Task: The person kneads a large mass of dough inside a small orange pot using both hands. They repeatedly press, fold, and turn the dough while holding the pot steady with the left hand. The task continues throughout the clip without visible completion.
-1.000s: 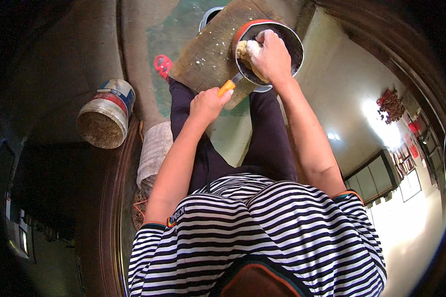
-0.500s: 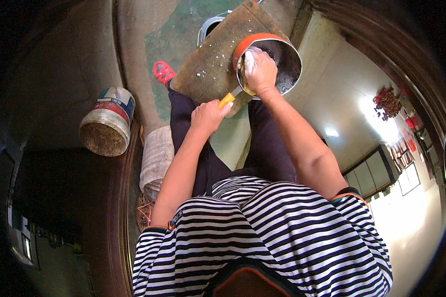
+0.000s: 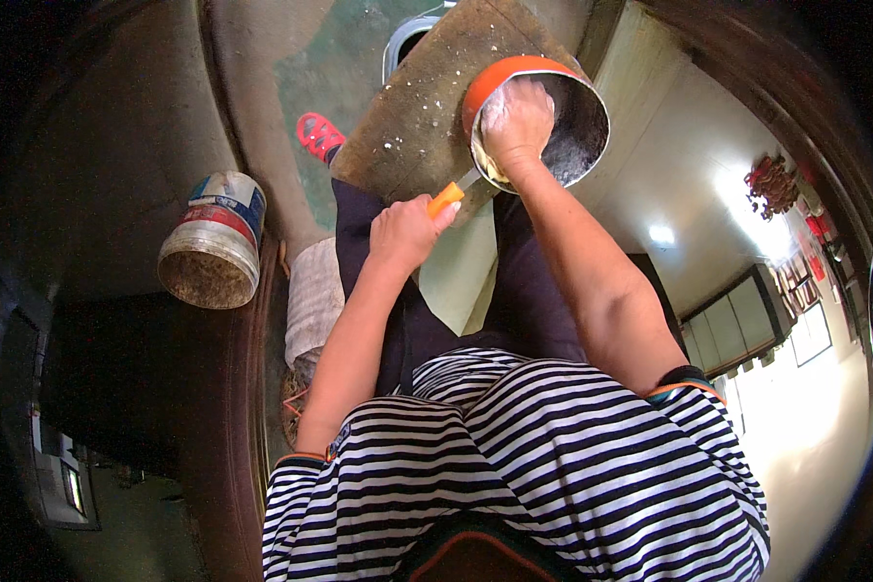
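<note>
An orange saucepan (image 3: 500, 73) with a dark inside lies tilted toward me on a worn wooden board. My left hand (image 3: 404, 233) is closed round its orange-yellow handle (image 3: 445, 200). Inside the pan is my right hand (image 3: 519, 131), coated with white powder, its fingers curled and slightly blurred. What lies under those fingers is hidden. Pale yellowish stuff (image 3: 493, 167) shows along the pan's near left wall, beside my right wrist.
White specks dot the wooden board (image 3: 407, 126). Behind it stands a round, pale-rimmed container (image 3: 390, 53). A dirty white, red and blue bucket (image 3: 209, 247) is at left, with a whitish sack (image 3: 312, 296) near my left leg. A dark wooden edge runs beside them.
My right hand has shifted slightly up and to the right within the pan, with its fingers curled further in. The pan sits a little farther right in view. My left hand keeps its hold.
</note>
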